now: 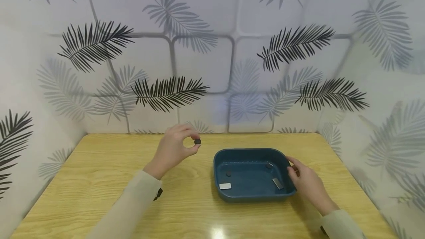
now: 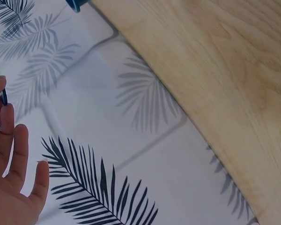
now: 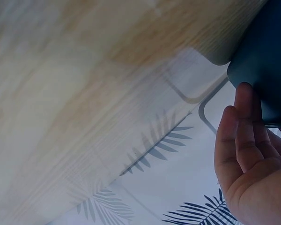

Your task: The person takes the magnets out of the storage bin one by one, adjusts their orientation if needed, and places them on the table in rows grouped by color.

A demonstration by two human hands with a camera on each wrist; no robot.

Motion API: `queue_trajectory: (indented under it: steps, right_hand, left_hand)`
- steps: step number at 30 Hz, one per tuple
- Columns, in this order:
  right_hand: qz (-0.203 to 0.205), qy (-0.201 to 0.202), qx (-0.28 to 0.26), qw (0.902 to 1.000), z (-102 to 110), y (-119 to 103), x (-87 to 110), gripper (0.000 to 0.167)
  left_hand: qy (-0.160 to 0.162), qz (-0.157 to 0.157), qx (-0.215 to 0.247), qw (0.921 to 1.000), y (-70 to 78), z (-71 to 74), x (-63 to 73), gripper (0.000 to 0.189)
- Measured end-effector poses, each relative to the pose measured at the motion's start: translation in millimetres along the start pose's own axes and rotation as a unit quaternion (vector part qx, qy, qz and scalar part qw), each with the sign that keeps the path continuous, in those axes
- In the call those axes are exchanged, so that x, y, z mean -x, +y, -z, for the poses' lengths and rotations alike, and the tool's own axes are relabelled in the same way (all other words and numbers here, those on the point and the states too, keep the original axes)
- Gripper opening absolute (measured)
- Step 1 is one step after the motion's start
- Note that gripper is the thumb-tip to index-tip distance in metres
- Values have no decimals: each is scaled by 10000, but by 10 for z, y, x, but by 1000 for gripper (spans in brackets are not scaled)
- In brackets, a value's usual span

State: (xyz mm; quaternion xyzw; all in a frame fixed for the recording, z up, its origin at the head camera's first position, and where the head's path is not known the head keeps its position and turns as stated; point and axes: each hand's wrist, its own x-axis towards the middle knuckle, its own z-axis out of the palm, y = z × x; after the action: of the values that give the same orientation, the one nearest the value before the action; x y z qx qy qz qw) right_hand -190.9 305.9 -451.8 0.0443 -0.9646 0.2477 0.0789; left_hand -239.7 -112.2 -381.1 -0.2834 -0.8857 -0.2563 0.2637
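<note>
My left hand [image 1: 172,148] pinches a small dark round disc [image 1: 197,141] between thumb and index finger, above the table and left of the blue box. In the left wrist view the disc [image 2: 3,97] shows edge-on at the fingertips, the other fingers of that hand [image 2: 11,173] spread. My right hand [image 1: 308,182] holds the right wall of the open blue box [image 1: 254,197]. Seen from the right wrist, the fingers of this hand [image 3: 255,159] lie along the outside of the box [image 3: 271,65]. Inside are a white rectangular piece [image 1: 225,186], a grey rectangular bar [image 1: 277,183] and two dark discs [image 1: 228,174].
The wooden table [image 1: 186,213] carries the box right of its middle. Behind it, and along both sides, stands a pale wall covering [image 1: 206,65] with a leaf print. The table's far edge runs close behind the left hand and the box.
</note>
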Motion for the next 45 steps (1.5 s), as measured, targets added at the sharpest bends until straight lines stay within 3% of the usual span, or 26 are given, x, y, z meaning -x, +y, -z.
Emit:
queue_trajectory:
  steps: [10,20,35,45]
  right_hand:
    - [-43,-22,-30,10000,3,10,31,43]
    - [-37,-28,-54,10000,17,-1,53,42]
    - [33,110,-34,9999,6,-2,38,40]
    - [-6,59,-25,10000,8,-6,25,41]
  left_hand:
    - [29,144,-185,9997,-168,109,135,12]
    - [-57,517,-266,9983,-479,57,339,11]
    - [-673,1463,-207,9867,-794,35,662,10]
    - [-1037,1820,-191,9776,-949,-28,857,12]
